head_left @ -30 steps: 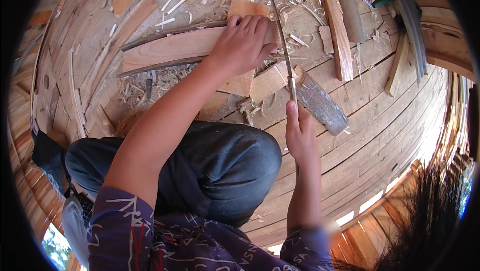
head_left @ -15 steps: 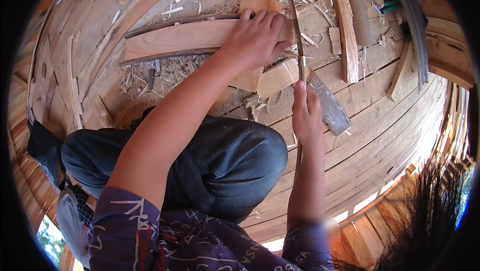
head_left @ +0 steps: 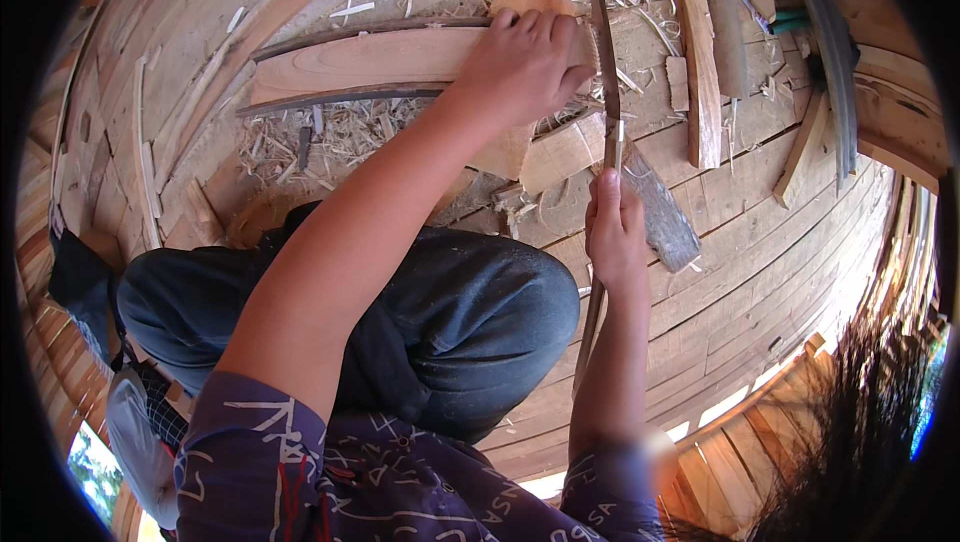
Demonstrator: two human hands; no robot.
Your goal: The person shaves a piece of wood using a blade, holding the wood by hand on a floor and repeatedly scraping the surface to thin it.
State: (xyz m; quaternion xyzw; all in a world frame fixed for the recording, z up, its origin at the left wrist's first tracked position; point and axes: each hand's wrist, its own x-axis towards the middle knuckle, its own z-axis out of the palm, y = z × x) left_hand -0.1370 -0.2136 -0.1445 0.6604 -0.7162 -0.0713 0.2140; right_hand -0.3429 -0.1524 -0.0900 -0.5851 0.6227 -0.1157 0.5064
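Note:
My left hand (head_left: pixel 522 60) presses on the right part of a long, pale wooden board (head_left: pixel 370 60), its fingers curled over the far edge and the thumb toward the right end. In my right hand (head_left: pixel 617 232) is the long wooden handle of a knife (head_left: pixel 604 37), held in a closed grip with the thumb along it. The narrow blade points away from me, close beside the board's right end; I cannot tell whether it touches. Under that end lie wood blocks (head_left: pixel 565 154), partly hidden by my left hand and forearm.
A bark-covered offcut (head_left: pixel 655 207) lies right of my right hand. Shavings (head_left: pixel 340 132) cover the plank floor around the board. Long wood strips (head_left: pixel 697 92) and a dark curved piece (head_left: pixel 825 62) are at the far right. My bent leg (head_left: pixel 480 312) is close below the board.
The blade has swung slightly to the right, and my right hand has drawn a little nearer to me. My left hand keeps its hold on the board. The whole view has shifted slightly.

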